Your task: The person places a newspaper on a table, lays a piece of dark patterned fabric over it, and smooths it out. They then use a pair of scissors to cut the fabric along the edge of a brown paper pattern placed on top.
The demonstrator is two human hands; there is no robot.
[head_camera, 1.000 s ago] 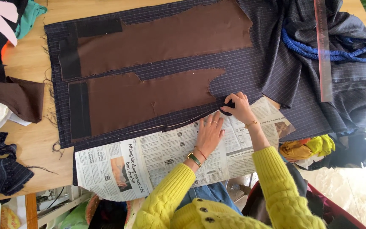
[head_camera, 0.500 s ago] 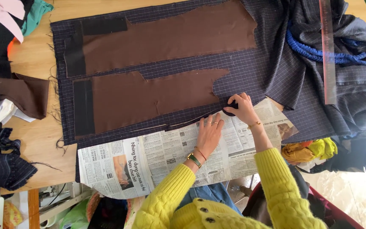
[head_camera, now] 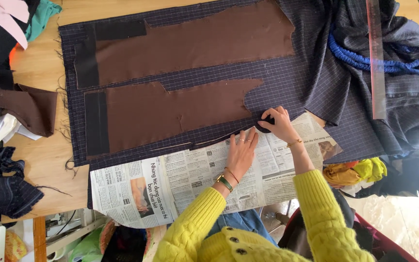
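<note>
Right hand (head_camera: 276, 122) is clamped on a small dark tool – scissors probably, can't tell for sure – at the near edge of the dark checked fabric (head_camera: 311, 82), just below the notch in the lower brown pattern piece (head_camera: 170, 114). Left hand (head_camera: 241, 153) lies flat, fingers spread, pinning the newspaper (head_camera: 180, 179) just beside it.

Biggest risk I'd guess: nothing visibly pins the brown pieces, so a tug could slide them off line. The newspaper tucked under the cloth edge could also get caught by the tool.

Room-wise – the table (head_camera: 40, 63) is crowded. Bunched cloth, a blue cord (head_camera: 364, 60) and a long ruler (head_camera: 377, 58) block the right side, scraps (head_camera: 25, 104) sit left.
</note>
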